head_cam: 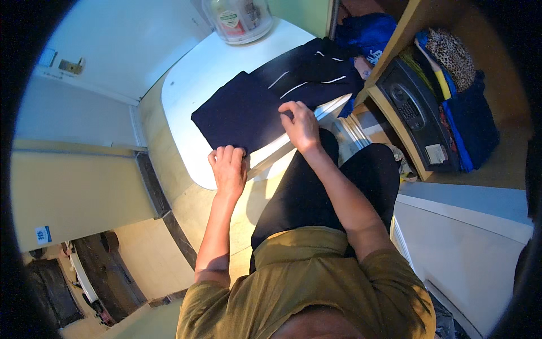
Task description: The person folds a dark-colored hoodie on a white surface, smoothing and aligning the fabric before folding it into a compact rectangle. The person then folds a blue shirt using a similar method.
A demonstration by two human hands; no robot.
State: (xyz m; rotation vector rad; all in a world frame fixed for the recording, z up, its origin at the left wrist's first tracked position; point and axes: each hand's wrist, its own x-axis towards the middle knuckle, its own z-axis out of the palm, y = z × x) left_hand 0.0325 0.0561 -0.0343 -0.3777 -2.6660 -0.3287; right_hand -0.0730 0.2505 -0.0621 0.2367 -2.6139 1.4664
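Observation:
A dark navy garment [241, 110] with thin white piping lies folded over a white table [182, 84]. The folded near part is smooth and flat, while the far part with the piping is looser and wrinkled. My left hand [230, 169] has its fingers curled over the garment's near left corner; the thumb is mostly hidden. Over the garment's near right edge is my right hand [302, 127], with a gap between thumb and forefinger and no cloth visible between them.
A clear lidded container [243, 21] with bottles stands at the table's far end. On the right, a wooden cabinet [394, 46] holds a dark safe [410, 110] with folded clothes [470, 114] on it. Blue clothing [366, 31] lies beyond the table. A white door [114, 46] stands at left.

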